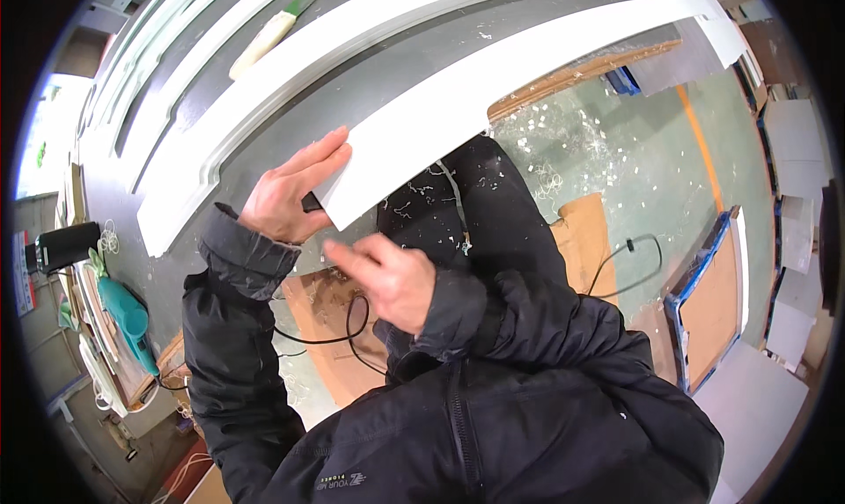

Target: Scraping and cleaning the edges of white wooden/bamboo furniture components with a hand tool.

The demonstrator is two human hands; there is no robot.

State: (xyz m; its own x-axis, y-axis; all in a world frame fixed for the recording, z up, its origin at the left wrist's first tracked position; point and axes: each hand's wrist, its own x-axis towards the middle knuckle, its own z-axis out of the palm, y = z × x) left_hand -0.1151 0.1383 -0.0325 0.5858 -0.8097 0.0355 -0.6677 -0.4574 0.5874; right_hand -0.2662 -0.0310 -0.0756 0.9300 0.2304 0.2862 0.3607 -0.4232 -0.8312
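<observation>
A long curved white strip (440, 108) lies along the near edge of the dark grey worktable (189, 240). At its left end my left hand (295, 191) grips it, fingers stretched over the top face and thumb by the end edge. A small dark patch shows between thumb and fingers; I cannot make out what it is. Just below that end is my right hand (383, 279), apart from the strip. Its index finger points toward the strip's corner, slightly blurred, while the other fingers are curled in. Whatever they hold, if anything, is hidden.
Behind it lie more curved white frames (290, 77) and a brush-like tool with a pale handle (264, 44). A teal power tool (123, 315) hangs at the left. White shavings (581, 143), cardboard (585, 240) and a black cable (356, 328) lie on the floor; a blue-edged panel (709, 306) leans right.
</observation>
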